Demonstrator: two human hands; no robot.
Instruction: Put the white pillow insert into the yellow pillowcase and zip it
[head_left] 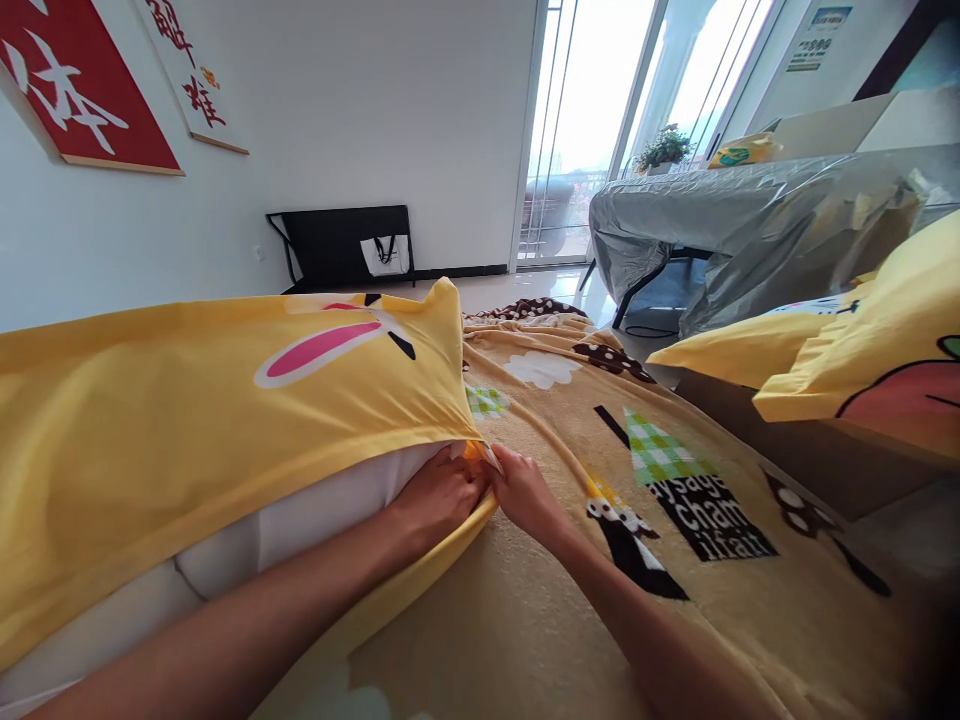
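A yellow pillowcase (187, 390) with a pink-and-white print lies over a white pillow (300, 530), its long opening facing me. The white pillow shows through the gap. My left hand (442, 490) reaches into the opening near the right corner, its fingers curled inward; what they hold is hidden by the fabric. Just right of it, my right hand (521, 487) pinches the edge of the pillowcase at the end of the opening. Both hands nearly touch each other. Beneath everything spreads a tan patterned blanket (540, 580).
At the right lie more yellow printed bedding pieces (862, 340) over a brown edge. Beyond stands a table under grey plastic sheeting (720, 205). A black bench (330, 245) with a white bag (386, 255) is against the back wall, left of a glass door (585, 120).
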